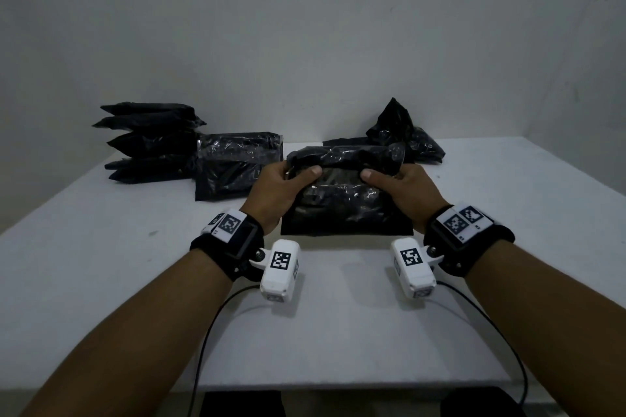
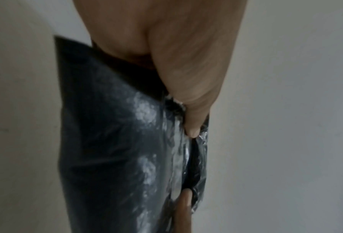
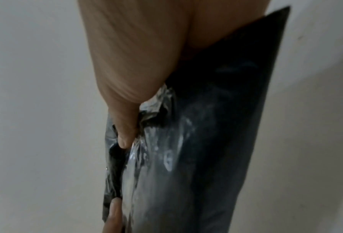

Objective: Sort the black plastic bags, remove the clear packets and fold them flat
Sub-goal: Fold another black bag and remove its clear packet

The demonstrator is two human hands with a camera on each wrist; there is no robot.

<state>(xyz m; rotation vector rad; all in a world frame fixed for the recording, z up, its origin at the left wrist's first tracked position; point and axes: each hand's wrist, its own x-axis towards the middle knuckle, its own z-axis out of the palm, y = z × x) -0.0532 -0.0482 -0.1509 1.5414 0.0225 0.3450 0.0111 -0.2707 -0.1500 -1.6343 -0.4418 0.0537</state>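
A clear packet of black bags [image 1: 345,200] stands tilted on the white table [image 1: 101,264] in front of me, its lower edge resting on the surface. My left hand [image 1: 288,186] pinches its upper left edge, thumb on the near face. My right hand [image 1: 396,184] pinches the upper right edge the same way. The left wrist view shows the shiny packet [image 2: 115,141] with the left thumb pressed at its opening. In the right wrist view the packet [image 3: 206,141] is gripped by the right hand at its crinkled top, which gapes slightly.
A stack of folded black bags [image 1: 152,142] lies at the back left. Beside it lies another clear packet [image 1: 237,166]. Crumpled black bags and wrapping [image 1: 403,135] sit at the back right against the wall. Cables run from the wrist cameras over the table's near edge.
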